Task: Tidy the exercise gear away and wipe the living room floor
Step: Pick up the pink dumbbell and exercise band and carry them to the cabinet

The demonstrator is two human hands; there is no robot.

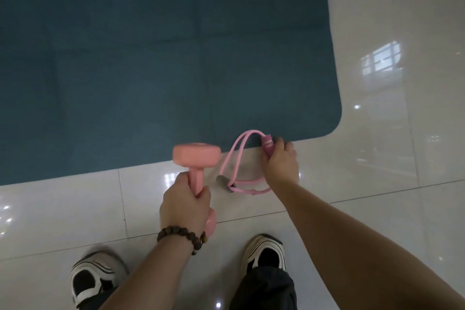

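Head view looks straight down at the person's two arms over a glossy tiled floor [377,184], with a blue mat [151,58] filling the upper left. The left hand [185,205] is wrapped round the shaft of a pink dumbbell [196,156], fingers curled tight; the dumbbell appears lifted off the floor, one head out past the knuckles over the mat's near edge and the other showing below the palm. Its long axis runs near to far, almost in line with the left forearm, the far head tipped slightly right. The right hand [280,162] grips one pink handle of a resistance band [234,158] right at the mat's edge, close to its rounded corner; how firmly the fingers close cannot be made out, since the back of the hand hides them. From that handle the band's paired tubes arc left and back toward the person, down to a grey-ended second handle [224,182] that seems to lie on the tile between the two hands. So the band's long axis slants from far right to near left, and the loose end sits closer to the left hand, though that hand is full. Raising the right hand would likely draw the trailing end up after it. Two shoes [266,250] stand on the tile below.
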